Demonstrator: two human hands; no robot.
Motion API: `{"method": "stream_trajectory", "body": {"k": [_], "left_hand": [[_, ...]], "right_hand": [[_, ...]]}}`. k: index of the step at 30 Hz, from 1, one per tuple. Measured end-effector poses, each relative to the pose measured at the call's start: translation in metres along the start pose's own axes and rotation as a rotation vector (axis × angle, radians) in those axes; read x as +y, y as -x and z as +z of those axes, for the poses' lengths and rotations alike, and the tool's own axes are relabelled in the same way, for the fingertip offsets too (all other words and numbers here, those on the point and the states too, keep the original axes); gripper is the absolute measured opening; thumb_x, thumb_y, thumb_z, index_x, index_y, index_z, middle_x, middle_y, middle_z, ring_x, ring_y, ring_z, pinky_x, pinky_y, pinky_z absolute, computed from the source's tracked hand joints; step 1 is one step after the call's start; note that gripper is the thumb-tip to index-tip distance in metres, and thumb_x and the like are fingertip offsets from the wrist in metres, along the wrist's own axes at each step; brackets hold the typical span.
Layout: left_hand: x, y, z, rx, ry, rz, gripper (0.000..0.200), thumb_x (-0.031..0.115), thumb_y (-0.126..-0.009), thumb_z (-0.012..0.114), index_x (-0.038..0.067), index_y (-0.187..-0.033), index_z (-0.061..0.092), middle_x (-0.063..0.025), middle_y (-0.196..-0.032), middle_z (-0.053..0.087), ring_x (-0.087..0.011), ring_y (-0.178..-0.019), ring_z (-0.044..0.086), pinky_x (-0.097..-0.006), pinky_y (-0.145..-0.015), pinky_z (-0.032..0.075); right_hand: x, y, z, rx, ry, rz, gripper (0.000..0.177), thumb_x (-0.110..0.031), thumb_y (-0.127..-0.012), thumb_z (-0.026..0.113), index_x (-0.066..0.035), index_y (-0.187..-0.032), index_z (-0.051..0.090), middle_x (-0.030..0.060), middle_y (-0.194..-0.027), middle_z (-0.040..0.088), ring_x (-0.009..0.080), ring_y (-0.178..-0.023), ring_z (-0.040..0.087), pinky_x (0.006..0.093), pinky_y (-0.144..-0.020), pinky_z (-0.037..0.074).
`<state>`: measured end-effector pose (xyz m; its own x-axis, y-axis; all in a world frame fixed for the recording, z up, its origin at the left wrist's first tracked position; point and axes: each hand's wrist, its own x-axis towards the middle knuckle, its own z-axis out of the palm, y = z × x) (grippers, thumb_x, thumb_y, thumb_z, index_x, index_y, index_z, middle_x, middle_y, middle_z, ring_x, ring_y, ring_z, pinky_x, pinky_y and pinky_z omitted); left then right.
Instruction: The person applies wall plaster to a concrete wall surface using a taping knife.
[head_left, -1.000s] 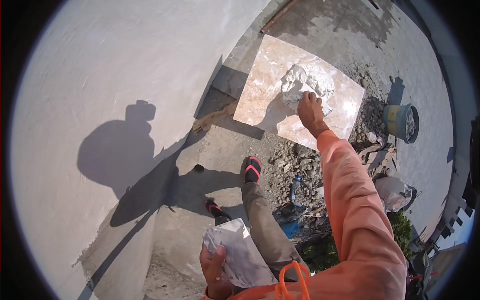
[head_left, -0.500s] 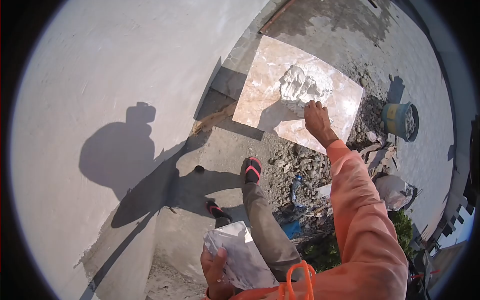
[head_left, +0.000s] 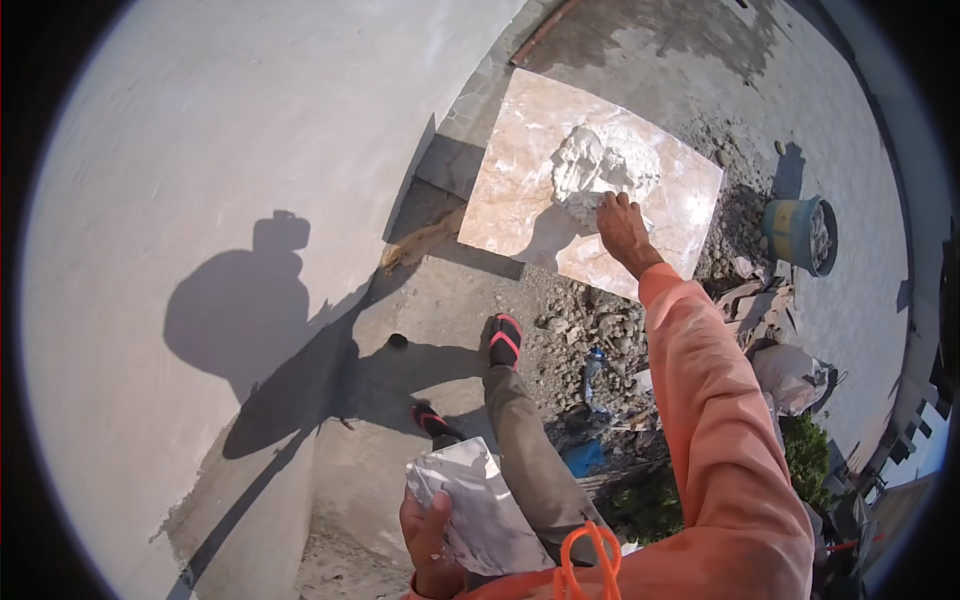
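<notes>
My left hand [head_left: 432,545] is closed on the edge of a flat rectangular plate [head_left: 485,515], its thumb lying across the face, which is smeared white and grey. My right hand [head_left: 623,232] reaches out with its fingers curled at the near edge of a mound of wet white plaster [head_left: 590,165]. Whatever those fingers grip is mostly hidden beneath them. The plaster sits on a large square beige tile [head_left: 505,190], which has white smears over its surface.
A smooth grey wall [head_left: 200,150] rises on the left. Gravel and rubble [head_left: 590,335] lie below the tile. At the right are a blue bucket [head_left: 785,232] with whitish contents and a white sack [head_left: 790,378]. A plastic bottle [head_left: 594,375] lies in the rubble.
My right hand has shifted slightly left and up along the plaster's near edge. The left hand still holds the plate, almost unmoved. The view has shifted slightly.
</notes>
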<state>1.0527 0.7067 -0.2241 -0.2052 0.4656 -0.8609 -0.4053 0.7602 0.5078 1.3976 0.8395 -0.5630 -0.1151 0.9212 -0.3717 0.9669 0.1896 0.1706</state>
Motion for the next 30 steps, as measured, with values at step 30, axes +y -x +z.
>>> {"method": "stream_trajectory", "body": {"k": [30], "left_hand": [[0.004, -0.009, -0.018, 0.013, 0.02, 0.037, 0.049, 0.021, -0.087, 0.058, -0.004, -0.129, 0.045, -0.0103, -0.106, 0.061, -0.018, -0.09, 0.061, -0.0295, -0.081, 0.05]], "right_hand": [[-0.012, -0.03, -0.023, 0.089, 0.089, -0.018, 0.018, -0.012, -0.081, 0.061, -0.002, -0.094, 0.069, 0.0122, -0.102, 0.057, 0.0258, -0.099, 0.054, 0.0388, -0.08, 0.047]]}}
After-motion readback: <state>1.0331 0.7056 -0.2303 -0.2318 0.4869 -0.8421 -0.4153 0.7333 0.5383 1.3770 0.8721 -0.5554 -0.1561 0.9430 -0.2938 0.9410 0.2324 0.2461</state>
